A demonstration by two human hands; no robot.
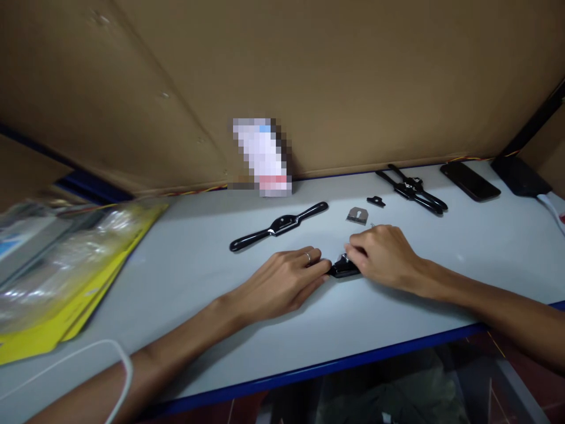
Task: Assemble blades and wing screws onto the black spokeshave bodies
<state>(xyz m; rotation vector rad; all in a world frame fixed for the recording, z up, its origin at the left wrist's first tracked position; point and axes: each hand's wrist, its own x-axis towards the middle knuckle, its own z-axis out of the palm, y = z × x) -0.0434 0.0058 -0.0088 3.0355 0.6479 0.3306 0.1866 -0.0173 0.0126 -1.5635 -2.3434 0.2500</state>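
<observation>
Spokeshave body lies on tabletop, left hand pressing flat on its handle, right hand fingers pinched at its centre w/ blade and cap loose just beyond, prob. mid-disassembly/assembly; next move needs steady body.

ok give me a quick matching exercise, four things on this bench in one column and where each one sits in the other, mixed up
Things:
1. black spokeshave
2. metal blade
3. phone
4. yellow packaging

Places:
A. far right, near the cardboard wall
B. left edge of the bench
C. just beyond the left hand
D. just beyond the right hand

Pairs: 1-C, 2-D, 3-A, 4-B
</observation>
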